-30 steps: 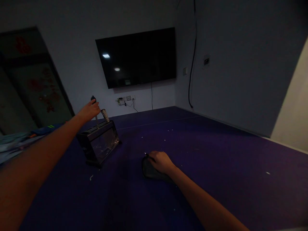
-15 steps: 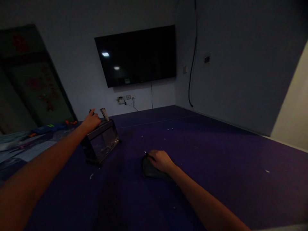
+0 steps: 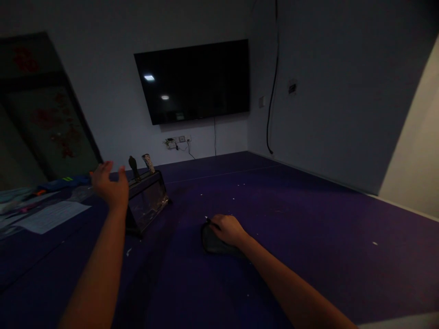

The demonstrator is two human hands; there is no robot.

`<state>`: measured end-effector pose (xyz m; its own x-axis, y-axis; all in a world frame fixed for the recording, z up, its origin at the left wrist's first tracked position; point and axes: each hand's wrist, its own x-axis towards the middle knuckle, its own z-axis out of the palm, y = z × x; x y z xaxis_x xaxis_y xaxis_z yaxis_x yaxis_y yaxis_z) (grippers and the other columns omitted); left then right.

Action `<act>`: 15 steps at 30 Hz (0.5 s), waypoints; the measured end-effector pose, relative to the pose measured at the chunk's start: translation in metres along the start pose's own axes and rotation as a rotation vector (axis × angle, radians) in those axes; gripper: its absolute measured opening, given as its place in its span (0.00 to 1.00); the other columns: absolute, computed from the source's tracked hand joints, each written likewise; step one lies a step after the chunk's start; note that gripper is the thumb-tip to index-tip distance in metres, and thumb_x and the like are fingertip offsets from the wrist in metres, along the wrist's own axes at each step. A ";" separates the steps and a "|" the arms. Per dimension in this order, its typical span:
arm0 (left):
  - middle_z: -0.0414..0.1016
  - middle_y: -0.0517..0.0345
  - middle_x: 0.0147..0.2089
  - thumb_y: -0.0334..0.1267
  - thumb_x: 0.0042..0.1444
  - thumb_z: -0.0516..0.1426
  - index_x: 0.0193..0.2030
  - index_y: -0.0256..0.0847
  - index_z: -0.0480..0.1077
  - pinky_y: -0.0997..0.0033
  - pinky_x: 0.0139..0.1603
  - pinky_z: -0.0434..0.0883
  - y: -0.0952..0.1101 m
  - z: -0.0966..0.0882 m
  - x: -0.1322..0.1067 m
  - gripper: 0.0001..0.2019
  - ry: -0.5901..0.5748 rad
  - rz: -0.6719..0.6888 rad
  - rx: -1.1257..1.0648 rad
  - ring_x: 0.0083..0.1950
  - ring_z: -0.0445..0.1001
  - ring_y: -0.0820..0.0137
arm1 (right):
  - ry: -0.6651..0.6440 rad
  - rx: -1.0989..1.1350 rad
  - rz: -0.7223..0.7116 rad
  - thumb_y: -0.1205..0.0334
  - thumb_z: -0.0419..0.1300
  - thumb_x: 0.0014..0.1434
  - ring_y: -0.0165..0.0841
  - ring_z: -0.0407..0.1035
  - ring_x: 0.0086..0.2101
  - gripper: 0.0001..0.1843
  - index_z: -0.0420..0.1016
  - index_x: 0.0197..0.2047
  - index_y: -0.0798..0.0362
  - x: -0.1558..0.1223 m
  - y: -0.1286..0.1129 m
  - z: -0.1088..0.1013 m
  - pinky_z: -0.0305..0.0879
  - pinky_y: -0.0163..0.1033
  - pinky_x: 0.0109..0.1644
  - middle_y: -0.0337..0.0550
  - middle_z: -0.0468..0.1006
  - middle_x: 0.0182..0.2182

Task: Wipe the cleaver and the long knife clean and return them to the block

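Observation:
My left hand is raised with its fingers apart, holding nothing, just left of a black-framed box with clear sides. Two upright objects stick out of the top of that box: a dark one with a rounded end and a pale patterned one. My right hand is closed around a thin black pen-like stick with a white tip. It rests on a flat dark pouch with a black edge, partly hidden by the hand.
Small white scraps are scattered over the purple surface. Papers and cloth items lie at the left. A wall-mounted television and a hanging black cable are at the back.
My left hand has let go of the dark upright object at the box and moved left, its fingers opening. My right hand stays on the pouch.

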<state>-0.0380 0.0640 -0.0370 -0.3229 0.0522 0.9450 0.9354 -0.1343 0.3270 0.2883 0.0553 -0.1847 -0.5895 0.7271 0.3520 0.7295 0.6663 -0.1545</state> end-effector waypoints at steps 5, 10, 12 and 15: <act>0.48 0.33 0.65 0.61 0.38 0.59 0.62 0.36 0.48 0.32 0.57 0.38 -0.009 -0.004 -0.045 0.48 0.040 -0.561 -0.002 0.66 0.41 0.42 | -0.002 -0.007 0.008 0.61 0.48 0.61 0.33 0.69 0.39 0.12 0.72 0.38 0.53 -0.001 0.000 -0.001 0.58 0.34 0.38 0.45 0.75 0.37; 0.48 0.34 0.65 0.60 0.38 0.60 0.64 0.39 0.44 0.39 0.60 0.42 -0.029 0.012 -0.055 0.50 -0.080 -0.654 -0.108 0.66 0.45 0.47 | 0.001 -0.011 0.027 0.61 0.49 0.60 0.33 0.69 0.38 0.12 0.73 0.37 0.54 -0.002 0.001 -0.001 0.59 0.34 0.38 0.45 0.76 0.36; 0.51 0.33 0.63 0.59 0.40 0.59 0.63 0.34 0.46 0.49 0.63 0.47 -0.038 0.017 -0.055 0.48 -0.079 -0.633 -0.150 0.65 0.48 0.51 | 0.012 -0.006 0.014 0.59 0.50 0.59 0.34 0.70 0.39 0.12 0.73 0.38 0.53 -0.003 0.000 -0.002 0.60 0.35 0.38 0.46 0.76 0.36; 0.50 0.31 0.62 0.57 0.44 0.57 0.62 0.30 0.46 0.52 0.63 0.47 -0.052 0.026 -0.057 0.45 -0.071 -0.576 -0.144 0.65 0.48 0.52 | 0.092 0.020 -0.040 0.54 0.52 0.58 0.36 0.70 0.40 0.15 0.74 0.41 0.52 -0.005 -0.001 -0.003 0.62 0.37 0.41 0.45 0.77 0.38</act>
<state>-0.0647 0.0933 -0.1082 -0.7574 0.2220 0.6141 0.5820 -0.1970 0.7890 0.2919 0.0500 -0.1833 -0.5825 0.6823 0.4417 0.6989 0.6979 -0.1565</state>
